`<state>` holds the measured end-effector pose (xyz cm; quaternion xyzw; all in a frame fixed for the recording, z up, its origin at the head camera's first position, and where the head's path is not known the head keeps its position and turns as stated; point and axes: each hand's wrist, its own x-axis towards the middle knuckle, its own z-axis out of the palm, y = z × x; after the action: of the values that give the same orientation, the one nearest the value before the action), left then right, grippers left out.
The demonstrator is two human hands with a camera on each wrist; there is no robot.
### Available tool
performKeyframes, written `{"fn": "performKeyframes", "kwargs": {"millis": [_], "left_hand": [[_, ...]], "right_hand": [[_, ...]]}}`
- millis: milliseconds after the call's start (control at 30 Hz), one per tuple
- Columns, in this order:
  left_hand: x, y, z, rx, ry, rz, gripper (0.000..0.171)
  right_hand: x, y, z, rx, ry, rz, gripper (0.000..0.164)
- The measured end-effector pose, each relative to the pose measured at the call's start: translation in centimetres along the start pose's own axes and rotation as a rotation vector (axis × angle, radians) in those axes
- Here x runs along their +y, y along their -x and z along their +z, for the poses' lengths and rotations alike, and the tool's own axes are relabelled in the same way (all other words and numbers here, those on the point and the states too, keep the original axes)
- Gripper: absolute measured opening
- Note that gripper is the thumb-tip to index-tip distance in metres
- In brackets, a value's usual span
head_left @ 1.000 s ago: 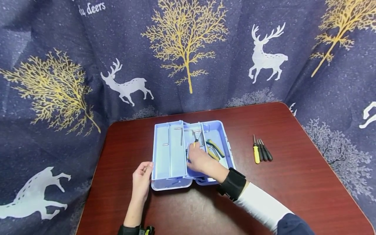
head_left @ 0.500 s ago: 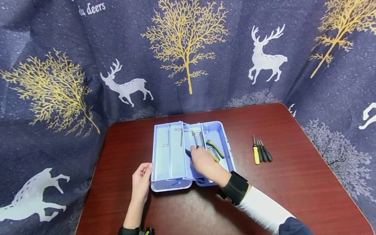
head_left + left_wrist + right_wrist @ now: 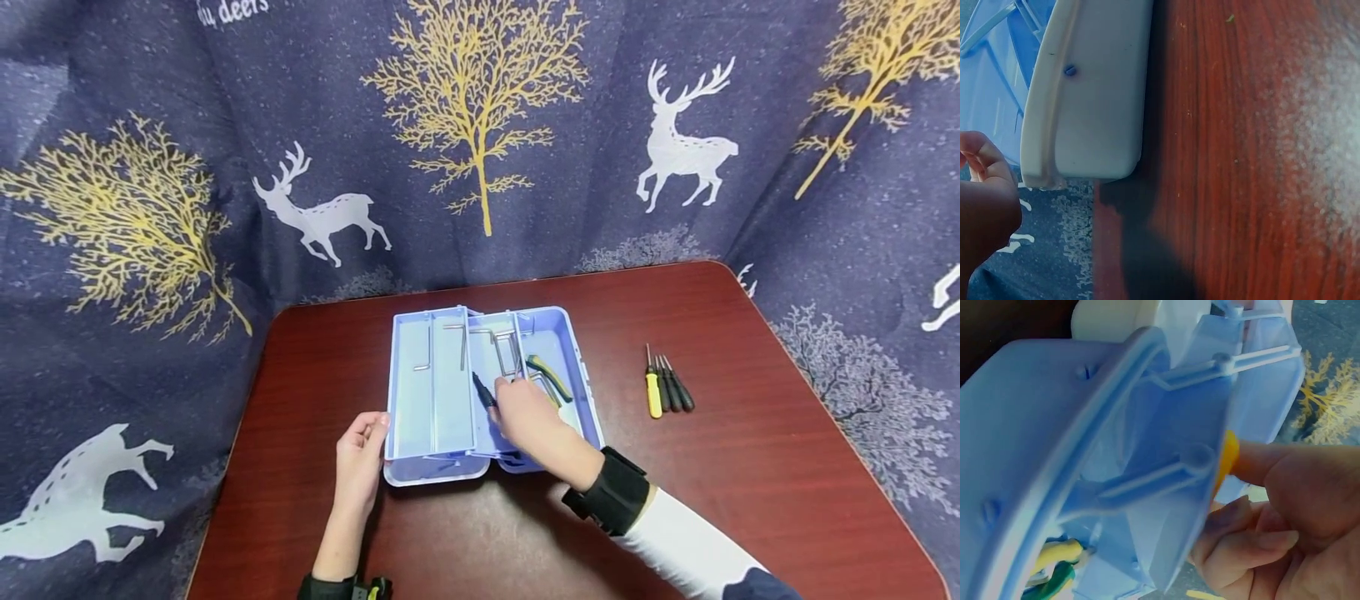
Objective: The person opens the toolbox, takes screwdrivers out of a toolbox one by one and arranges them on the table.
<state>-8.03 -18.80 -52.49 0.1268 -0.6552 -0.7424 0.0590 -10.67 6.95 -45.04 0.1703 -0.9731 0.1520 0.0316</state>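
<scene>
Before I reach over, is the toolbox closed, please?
No, the toolbox is spread open, showing L-shaped hex keys in its trays.

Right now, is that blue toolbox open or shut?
Open: in the head view, the toolbox has its trays spread apart, with L-shaped metal keys visible inside.

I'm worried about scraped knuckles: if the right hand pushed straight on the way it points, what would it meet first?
The right hand would probably meet the black tool first, unless already holding it, then the side wall of the blue tray just beyond. Depth is hard to judge here.
</scene>
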Motion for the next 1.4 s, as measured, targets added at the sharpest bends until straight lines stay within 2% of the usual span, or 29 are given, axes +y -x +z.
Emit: {"fn": "performKeyframes", "kwargs": {"millis": [167, 333, 467, 567, 700, 833, 1000, 1100, 1267, 1400], "left_hand": [[0.0, 0.0, 0.0, 0.0, 0.002, -0.001, 0.012], [0.0, 0.0, 0.0, -0.005, 0.012, 0.0, 0.013], [0.0, -0.2, 0.0, -0.011, 0.013, 0.003, 0.014], [0.0, -0.3, 0.0, -0.011, 0.011, 0.005, 0.014], [0.0, -0.4, -0.1, -0.011, 0.01, 0.012, 0.016], [-0.1, -0.3, -0.1, -0.014, 0.021, 0.01, 0.015], [-0.2, -0.3, -0.1, -0.027, 0.021, 0.006, 0.017], [-0.2, -0.3, -0.2, -0.035, 0.013, 0.006, 0.02], [-0.1, -0.3, -0.3, -0.028, 0.016, -0.004, 0.02], [-0.2, -0.3, -0.3, -0.023, 0.017, -0.013, 0.019]], "right_hand": [[0.9, 1.4, -1.2, 0.076, -0.063, -0.014, 0.02], [2.8, 2.7, -2.5, 0.122, -0.152, 0.007, 0.018], [5.1, 3.6, -3.5, 0.148, -0.197, 0.065, 0.019], [7.5, 4.2, -3.9, 0.172, -0.215, 0.127, 0.024], [11.1, 5.2, -4.0, 0.18, -0.177, 0.221, 0.027], [14.7, 6.7, -4.1, 0.126, -0.13, 0.325, 0.02], [19.2, 8.4, -4.2, 0.058, -0.147, 0.451, 0.022], [21.8, 9.2, -4.0, 0.054, -0.163, 0.528, 0.025], [25.2, 9.4, -3.1, 0.072, -0.185, 0.624, 0.028], [26.9, 9.2, -2.4, -0.017, -0.183, 0.674, 0.029]]}}
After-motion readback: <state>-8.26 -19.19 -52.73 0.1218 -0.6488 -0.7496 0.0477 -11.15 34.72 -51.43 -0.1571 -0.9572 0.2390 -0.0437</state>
